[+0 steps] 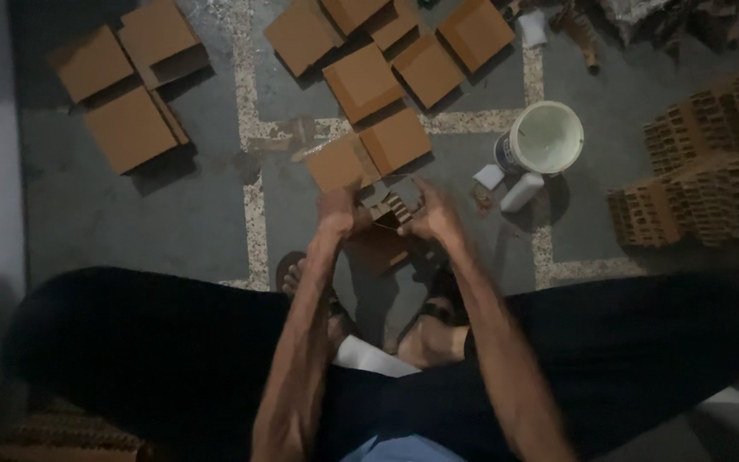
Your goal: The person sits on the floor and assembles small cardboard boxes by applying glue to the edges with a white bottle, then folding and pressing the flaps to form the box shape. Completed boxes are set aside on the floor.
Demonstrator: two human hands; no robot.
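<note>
Both hands, left hand [337, 208] and right hand [432, 216], grip one small brown cardboard box [389, 208] between them, above the feet. Ten folded cardboard boxes [363, 81] lie on the floor [173, 218]. One white bucket [546, 137], contents unclear. Cardboard stacks [712, 162] right.

Dim grey concrete floor [130, 214] crossed by pale speckled strips [254, 214].

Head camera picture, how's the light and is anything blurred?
Head view: dim overall, darkest at the lap and edges; the white bucket is the brightest spot; the left hand and right hand are smeared by motion around a small cardboard piece; the floor boxes look sharper.
</note>
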